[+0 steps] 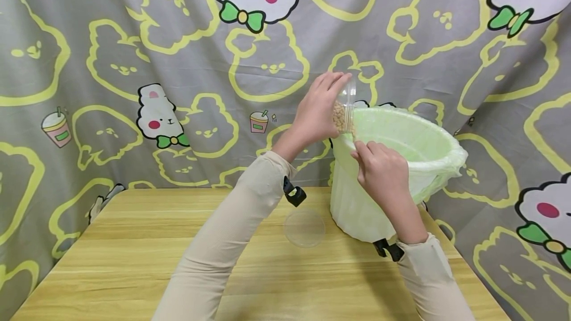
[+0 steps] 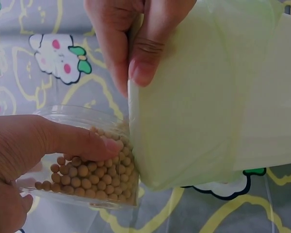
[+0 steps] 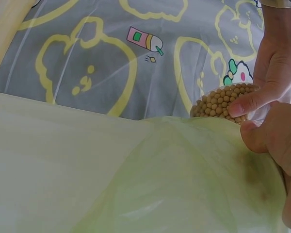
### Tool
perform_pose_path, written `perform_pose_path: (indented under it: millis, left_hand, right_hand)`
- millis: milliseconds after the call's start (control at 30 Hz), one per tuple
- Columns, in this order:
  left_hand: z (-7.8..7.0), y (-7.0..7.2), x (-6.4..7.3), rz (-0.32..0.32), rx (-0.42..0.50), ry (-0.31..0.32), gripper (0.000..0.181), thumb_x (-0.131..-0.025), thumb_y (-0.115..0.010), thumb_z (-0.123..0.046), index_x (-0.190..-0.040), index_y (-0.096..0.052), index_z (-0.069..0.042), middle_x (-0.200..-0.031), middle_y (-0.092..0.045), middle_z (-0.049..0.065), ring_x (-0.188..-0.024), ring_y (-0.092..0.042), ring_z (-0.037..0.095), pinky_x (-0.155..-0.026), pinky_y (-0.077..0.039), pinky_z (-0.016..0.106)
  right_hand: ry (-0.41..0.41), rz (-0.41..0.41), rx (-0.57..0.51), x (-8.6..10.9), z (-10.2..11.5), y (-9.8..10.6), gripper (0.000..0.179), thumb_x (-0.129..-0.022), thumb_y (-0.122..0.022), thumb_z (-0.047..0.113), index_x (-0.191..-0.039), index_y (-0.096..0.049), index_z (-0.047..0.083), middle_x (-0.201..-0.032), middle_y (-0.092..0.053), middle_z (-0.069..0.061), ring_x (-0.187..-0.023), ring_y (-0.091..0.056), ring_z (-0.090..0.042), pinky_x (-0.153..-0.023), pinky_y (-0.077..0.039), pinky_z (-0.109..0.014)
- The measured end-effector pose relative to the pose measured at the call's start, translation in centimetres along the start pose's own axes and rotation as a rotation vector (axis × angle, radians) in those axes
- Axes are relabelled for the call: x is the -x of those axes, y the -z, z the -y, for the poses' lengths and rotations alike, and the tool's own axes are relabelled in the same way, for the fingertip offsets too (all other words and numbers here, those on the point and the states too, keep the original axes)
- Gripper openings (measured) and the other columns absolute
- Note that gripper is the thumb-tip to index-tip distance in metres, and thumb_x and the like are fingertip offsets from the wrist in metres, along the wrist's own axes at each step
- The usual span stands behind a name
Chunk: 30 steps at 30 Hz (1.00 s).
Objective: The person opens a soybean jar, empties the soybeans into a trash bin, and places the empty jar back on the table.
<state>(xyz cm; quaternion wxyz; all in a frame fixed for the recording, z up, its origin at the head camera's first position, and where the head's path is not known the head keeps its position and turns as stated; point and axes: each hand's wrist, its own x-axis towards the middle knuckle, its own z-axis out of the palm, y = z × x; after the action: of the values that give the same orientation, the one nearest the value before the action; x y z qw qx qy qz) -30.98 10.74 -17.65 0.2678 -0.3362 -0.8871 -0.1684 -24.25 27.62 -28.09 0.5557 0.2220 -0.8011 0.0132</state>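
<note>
My left hand (image 1: pixel 317 108) grips a clear plastic jar (image 1: pixel 348 94) of small tan beads (image 2: pixel 94 174), tipped on its side with its mouth against the rim of a bin (image 1: pixel 357 197). A pale green bag lines this bin and folds over its edge. With thumb and fingers my right hand (image 1: pixel 383 167) pinches the bag-covered rim just beside the jar's mouth. In the right wrist view the jar's beads (image 3: pixel 218 103) show beyond the rim, under the left thumb. The bin's bottom is hidden.
A clear round lid (image 1: pixel 305 228) lies on the wooden table (image 1: pixel 156 241) left of the bin. Behind the table hangs a grey patterned curtain (image 1: pixel 200 63). Black wrist mounts (image 1: pixel 294 192) sit at both cuffs.
</note>
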Motion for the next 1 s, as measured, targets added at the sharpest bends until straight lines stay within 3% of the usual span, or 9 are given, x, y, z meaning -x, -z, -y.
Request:
perform_pose_path:
  millis: [133, 633, 833, 1000]
  left_hand:
    - [0.01, -0.22, -0.07, -0.001, -0.006, -0.014, 0.115, -0.066, -0.094, -0.016, -0.161, -0.030, -0.018, -0.163, -0.033, 0.002, -0.156, -0.022, 0.024, -0.124, -0.030, 0.027]
    - [-0.08, -0.61, -0.15, -0.034, -0.069, -0.077, 0.105, -0.072, -0.089, -0.019, -0.160, -0.032, -0.018, -0.164, -0.036, 0.002, -0.156, -0.022, 0.024, -0.129, -0.012, 0.028]
    - [-0.09, -0.85, -0.17, -0.049, -0.080, -0.086, 0.099, -0.075, -0.082, -0.010, -0.160, -0.032, -0.018, -0.164, -0.036, 0.002, -0.156, -0.021, 0.025, -0.130, -0.009, 0.030]
    - [-0.12, -1.03, -0.09, -0.055, -0.078, -0.090, 0.100, -0.076, -0.084, -0.013, -0.161, -0.032, -0.018, -0.164, -0.035, 0.002, -0.157, -0.020, 0.026, -0.130, -0.009, 0.031]
  right_hand:
    - [0.000, 0.012, 0.005, 0.02, 0.03, 0.01, 0.016, -0.096, -0.065, 0.013, -0.094, -0.068, -0.002, -0.062, -0.052, -0.011, -0.048, -0.046, -0.030, -0.038, -0.033, -0.038]
    - [-0.010, 0.015, 0.001, 0.04, -0.07, -0.06, 0.014, -0.095, -0.067, 0.012, -0.098, -0.071, -0.001, -0.064, -0.056, -0.012, -0.049, -0.049, -0.031, -0.039, -0.035, -0.039]
    - [-0.003, 0.007, -0.005, 0.03, -0.09, -0.09, 0.013, -0.094, -0.069, 0.012, -0.097, -0.071, -0.001, -0.063, -0.056, -0.012, -0.048, -0.048, -0.030, -0.039, -0.034, -0.038]
    - [-0.005, 0.016, -0.001, 0.04, -0.08, -0.10, 0.014, -0.094, -0.068, 0.012, -0.096, -0.070, -0.002, -0.063, -0.055, -0.012, -0.048, -0.048, -0.030, -0.039, -0.034, -0.038]
